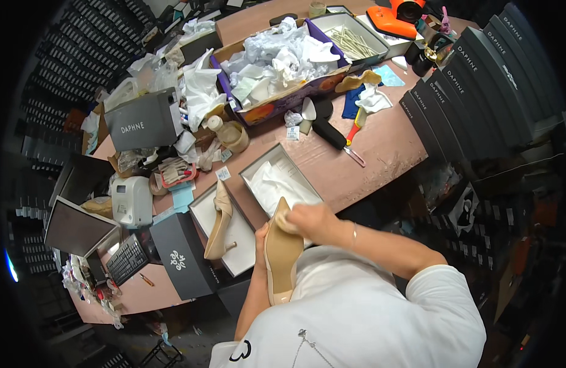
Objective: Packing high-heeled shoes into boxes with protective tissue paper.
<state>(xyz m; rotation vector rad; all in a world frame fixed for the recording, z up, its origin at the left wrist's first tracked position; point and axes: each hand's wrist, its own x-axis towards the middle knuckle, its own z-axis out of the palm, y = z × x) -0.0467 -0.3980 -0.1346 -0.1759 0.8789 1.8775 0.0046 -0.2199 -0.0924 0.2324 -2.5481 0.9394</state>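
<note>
Head: both hands' fingers clamp beige heel (282,254); open shoebox (253,175) w/ tissue paper (277,184).

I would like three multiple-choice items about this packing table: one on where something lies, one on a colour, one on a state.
1. Where does the second beige shoe lie?
A. on the white inside of a box lid
B. on the keyboard
C. among the crumpled paper in the big carton

2. What colour is the shoe held in the hands?
A. black
B. beige
C. red

3. In what state is the open grey shoebox beside the hands?
A. shut with its lid
B. holding a shoe
C. open, with only white tissue paper showing

Answers: 1 A, it rests on the white panel to the person's left. 2 B, the sole and heel are pale beige, gripped by the left hand while the right hand presses a small pale wad at its toe. 3 C, no shoe shows inside.
</note>
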